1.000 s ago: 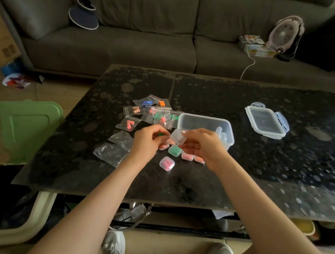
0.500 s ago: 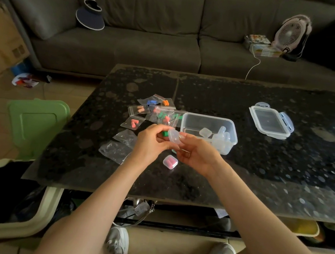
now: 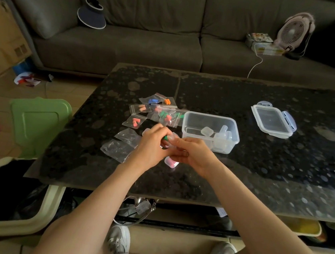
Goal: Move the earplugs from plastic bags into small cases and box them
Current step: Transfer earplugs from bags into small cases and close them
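**A:** While the left hand [image 3: 152, 145] pinched the green earplug [image 3: 165, 137] just left of the clear box [image 3: 211, 118], what worried you?

**B:** Start further left of the box. Two empty bags [image 3: 127, 136] lay flat there, and the full bags [image 3: 160, 112] were heaped right beside the box's left wall. A careless forearm could have swept them off the table [image 3: 240, 177].

**A:** And the hands?

**B:** The left fingertips were pressed together on the plug. The right hand [image 3: 193, 156], in front of the box, curled round a small clear case [image 3: 173, 137]. I couldn't tell whether its lid stood open. The plug looked like springy foam, so if it was pushed in crooked it might have popped out and rolled.

**A:** Anything else?

**B:** A filled pink case [image 3: 171, 162] sat beneath the hands, in front of the box, and was easy to knock. The box lid [image 3: 272, 123] lay well right of the box.
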{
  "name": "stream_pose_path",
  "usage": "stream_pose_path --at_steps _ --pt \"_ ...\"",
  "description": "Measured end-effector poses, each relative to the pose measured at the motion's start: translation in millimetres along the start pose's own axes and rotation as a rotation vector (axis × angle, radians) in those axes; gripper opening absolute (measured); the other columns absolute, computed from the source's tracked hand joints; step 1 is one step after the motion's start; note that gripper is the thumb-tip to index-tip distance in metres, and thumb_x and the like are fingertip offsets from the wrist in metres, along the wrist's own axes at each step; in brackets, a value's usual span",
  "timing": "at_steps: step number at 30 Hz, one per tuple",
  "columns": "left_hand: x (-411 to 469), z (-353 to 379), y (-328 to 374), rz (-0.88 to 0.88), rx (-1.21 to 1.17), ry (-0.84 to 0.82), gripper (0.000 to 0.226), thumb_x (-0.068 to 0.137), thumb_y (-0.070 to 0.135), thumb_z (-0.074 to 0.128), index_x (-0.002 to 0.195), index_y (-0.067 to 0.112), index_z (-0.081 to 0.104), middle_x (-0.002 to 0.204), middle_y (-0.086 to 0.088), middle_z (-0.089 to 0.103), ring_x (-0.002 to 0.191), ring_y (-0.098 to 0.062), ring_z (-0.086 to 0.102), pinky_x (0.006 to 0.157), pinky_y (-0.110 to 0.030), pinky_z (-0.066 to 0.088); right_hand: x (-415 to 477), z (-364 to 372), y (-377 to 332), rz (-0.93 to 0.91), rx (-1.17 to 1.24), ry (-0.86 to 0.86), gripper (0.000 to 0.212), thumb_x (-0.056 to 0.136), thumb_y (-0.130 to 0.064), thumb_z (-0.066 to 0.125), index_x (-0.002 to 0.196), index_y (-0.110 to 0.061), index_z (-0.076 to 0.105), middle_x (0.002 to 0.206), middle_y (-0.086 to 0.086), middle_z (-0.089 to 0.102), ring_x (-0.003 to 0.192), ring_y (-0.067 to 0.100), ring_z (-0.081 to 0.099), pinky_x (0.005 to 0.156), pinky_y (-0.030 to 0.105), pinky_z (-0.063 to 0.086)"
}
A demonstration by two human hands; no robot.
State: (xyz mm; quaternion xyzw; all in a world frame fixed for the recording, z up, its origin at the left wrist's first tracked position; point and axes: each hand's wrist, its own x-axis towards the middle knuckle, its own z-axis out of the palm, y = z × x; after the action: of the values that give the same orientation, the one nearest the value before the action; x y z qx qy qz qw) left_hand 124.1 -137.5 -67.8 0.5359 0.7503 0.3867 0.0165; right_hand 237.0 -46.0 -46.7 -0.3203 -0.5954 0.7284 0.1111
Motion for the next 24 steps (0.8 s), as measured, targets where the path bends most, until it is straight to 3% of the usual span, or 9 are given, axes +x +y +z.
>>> stream_pose_path --at_steps 6,13,16,19,24 --pt "-4.6 10.6 -5.1 -0.018 0.004 0.001 0.02 0.084 0.022 0.069 0.099 0.011 0.062 0.105 0.001 0.056 0.086 -0.006 0.048 0.069 -0.023 0.049 2.6 -3.7 1.1 0.03 -0.047 0.014 0.024 0.082 -0.022 0.072 0.092 -0.001 0.067 0.084 0.011 0.072 0.076 0.021 0.071 0.071 0.029 0.058" --pt "-7.1 10.1 -7.0 -0.027 0.046 0.017 0.024 0.084 0.022 0.07 0.098 0.006 0.06 0.103 -0.003 0.056 0.085 -0.014 0.054 0.072 -0.036 0.056 6.8 -1.5 6.7 0.019 -0.075 0.071 0.031 0.083 -0.016 0.073 0.106 0.003 0.065 0.094 0.018 0.072 0.084 0.027 0.072 0.08 0.038 0.059" --pt "-7.6 12.2 -7.4 -0.034 0.052 0.005 0.025 0.086 0.019 0.067 0.105 0.006 0.058 0.109 -0.005 0.054 0.09 -0.014 0.054 0.075 -0.033 0.055 9.2 0.1 8.8 -0.001 -0.101 0.096 0.034 0.081 -0.017 0.075 0.109 -0.001 0.064 0.096 0.016 0.072 0.084 0.025 0.072 0.079 0.039 0.059" --pt "-6.5 12.8 -5.1 -0.105 0.049 -0.003 0.03 0.086 0.018 0.066 0.112 0.006 0.056 0.116 -0.007 0.053 0.099 -0.014 0.053 0.08 -0.025 0.05 9.6 0.8 9.6 -0.046 -0.184 0.13 0.036 0.078 -0.02 0.078 0.108 -0.006 0.063 0.095 0.012 0.071 0.08 0.022 0.072 0.077 0.036 0.06" --pt "-2.1 5.3 -5.6 -0.239 0.001 -0.019 0.031 0.083 0.012 0.069 0.111 0.004 0.061 0.118 -0.012 0.056 0.107 -0.023 0.058 0.089 -0.025 0.048 9.9 -1.7 8.4 -0.158 -0.254 0.167 0.038 0.075 -0.016 0.08 0.107 -0.01 0.061 0.099 0.004 0.066 0.08 0.016 0.07 0.068 0.026 0.059"
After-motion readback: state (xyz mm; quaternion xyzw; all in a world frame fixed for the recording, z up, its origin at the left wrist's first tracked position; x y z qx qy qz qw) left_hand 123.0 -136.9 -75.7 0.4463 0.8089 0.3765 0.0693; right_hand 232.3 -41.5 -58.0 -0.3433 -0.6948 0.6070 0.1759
